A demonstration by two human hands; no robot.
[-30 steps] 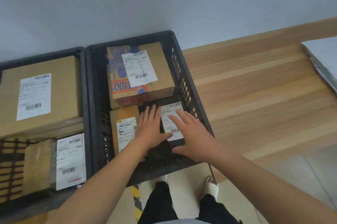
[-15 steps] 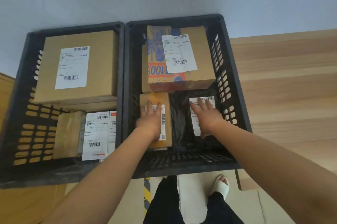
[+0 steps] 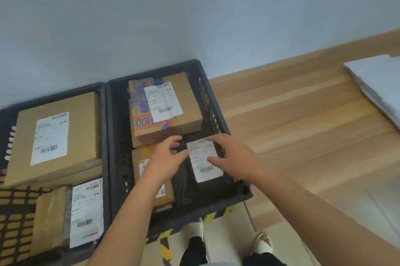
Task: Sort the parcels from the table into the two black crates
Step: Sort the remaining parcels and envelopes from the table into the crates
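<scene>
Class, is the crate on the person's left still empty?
No: the left crate already holds cardboard parcels with white labels.

I am reaching both bare forearms forward and down, side by side. My left hand [image 3: 165, 163] is hanging palm down with fingers loosely curled and spread, gripping nothing. My right hand [image 3: 234, 157] is hovering likewise, fingers splayed apart.
</scene>
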